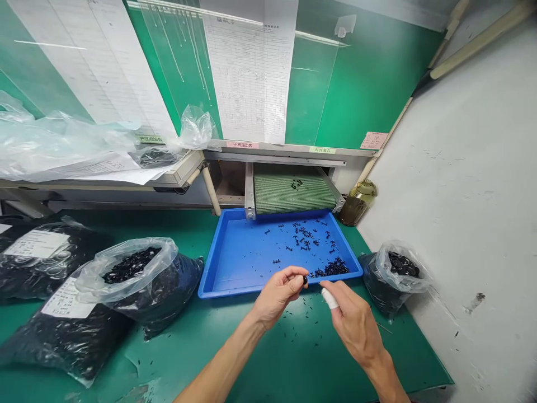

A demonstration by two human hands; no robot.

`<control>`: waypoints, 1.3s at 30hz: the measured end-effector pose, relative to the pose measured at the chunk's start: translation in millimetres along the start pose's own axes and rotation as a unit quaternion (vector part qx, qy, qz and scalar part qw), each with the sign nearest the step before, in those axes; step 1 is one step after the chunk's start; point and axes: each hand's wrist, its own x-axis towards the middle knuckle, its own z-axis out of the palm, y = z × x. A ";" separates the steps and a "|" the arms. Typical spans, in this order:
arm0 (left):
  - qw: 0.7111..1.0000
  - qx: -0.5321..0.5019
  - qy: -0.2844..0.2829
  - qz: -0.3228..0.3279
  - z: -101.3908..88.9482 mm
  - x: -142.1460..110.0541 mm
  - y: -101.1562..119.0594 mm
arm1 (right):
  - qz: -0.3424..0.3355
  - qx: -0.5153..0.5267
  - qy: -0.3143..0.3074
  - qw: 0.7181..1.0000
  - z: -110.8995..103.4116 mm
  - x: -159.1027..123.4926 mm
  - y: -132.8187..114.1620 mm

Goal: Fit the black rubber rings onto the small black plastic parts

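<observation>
My left hand (278, 292) is closed in a pinch over the front rim of the blue tray (237, 252). Between its thumb and fingers is a small black part (305, 279). To its right, my right hand (354, 319) is closed too, with a white wrapping (329, 299) on one digit. Whatever its fingertips pinch, if anything, is too small to make out. Small black pieces (306, 235) lie scattered across the tray, and a denser black heap (335, 267) fills its near right corner.
A green conveyor belt (289, 193) ends over the tray's back edge. Open bags of black parts stand left (161, 285) and right (388, 280), with a filled bag (67, 330) further left. A yellowish jug (361, 198) stands by the wall. Tiny bits dot the green table (285, 364).
</observation>
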 end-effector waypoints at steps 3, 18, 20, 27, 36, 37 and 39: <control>1.000 0.001 -0.007 0.003 -1.2 -2.8 1.2 | -0.025 -0.008 -0.006 1.000 0.8 2.8 -5.1; 0.999 0.002 -0.047 0.000 -9.2 -2.1 -1.7 | -0.106 -0.083 -0.060 0.989 -0.9 22.8 -13.4; 0.999 0.019 -0.049 0.002 -10.6 -2.5 -1.1 | -0.113 -0.093 -0.066 0.987 -0.3 25.6 -14.7; 0.997 0.058 -0.036 0.021 -14.9 -2.9 1.1 | -0.116 -0.136 -0.048 0.983 11.3 26.1 -16.6; 0.990 0.066 0.068 0.105 -10.5 12.6 -19.1 | 0.035 -0.064 -0.015 0.997 51.6 26.0 -31.7; 0.986 0.074 0.089 0.116 -9.8 15.6 -23.3 | 0.062 -0.042 -0.008 0.997 56.4 28.4 -31.9; 0.979 0.097 0.123 0.133 -9.9 21.3 -32.8 | 0.113 0.010 -0.008 0.993 64.2 33.7 -28.1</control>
